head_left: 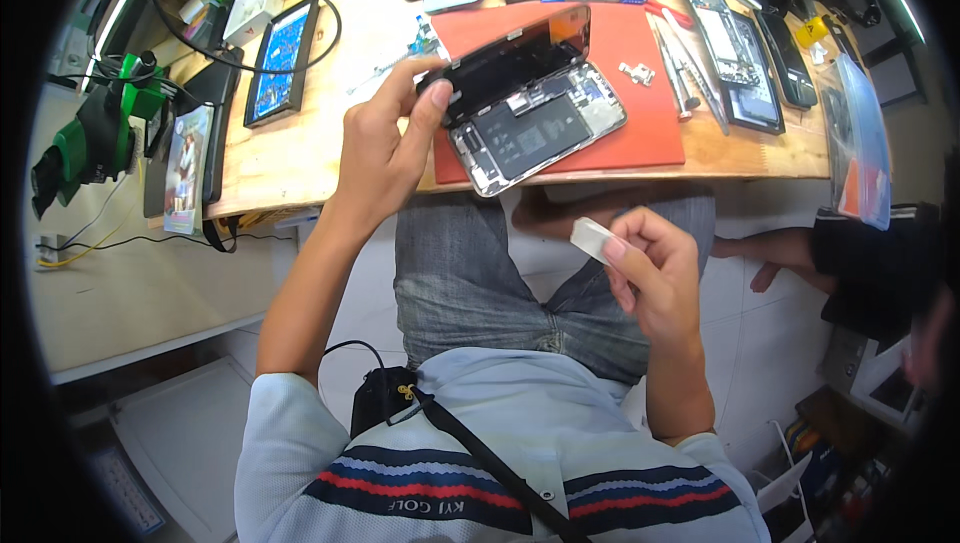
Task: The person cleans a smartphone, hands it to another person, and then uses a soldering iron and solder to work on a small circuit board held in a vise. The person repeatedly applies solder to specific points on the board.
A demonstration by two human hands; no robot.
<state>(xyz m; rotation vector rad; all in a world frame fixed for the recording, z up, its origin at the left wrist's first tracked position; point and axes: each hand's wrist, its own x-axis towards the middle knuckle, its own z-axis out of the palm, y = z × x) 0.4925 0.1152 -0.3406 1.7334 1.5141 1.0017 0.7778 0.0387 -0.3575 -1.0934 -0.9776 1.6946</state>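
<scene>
Our landmark is the opened smartphone body (pixel 540 131), silver-rimmed and dark inside, lying on the flat red-orange work mat (pixel 650 143). Its long axis runs aslant, from a near-left end at the mat's front edge to a far-right end. Along its far long side stands the glossy black screen panel (pixel 510 63), tilted up and facing us.

Our left hand (pixel 385 133) is at the left of the phone body, pinching the panel's left end between thumb and fingers. Our right hand (pixel 655 273) is on the near side and to the right, well apart, grasping a small, flat, whitish block (pixel 591 238) between thumb and fingers. From that grip the phone body lies ahead and a little left; the block's free end points that way, across the phone's long axis. So the left hand is clearly the nearer one. We cannot tell whether a cable joins panel and body.
</scene>
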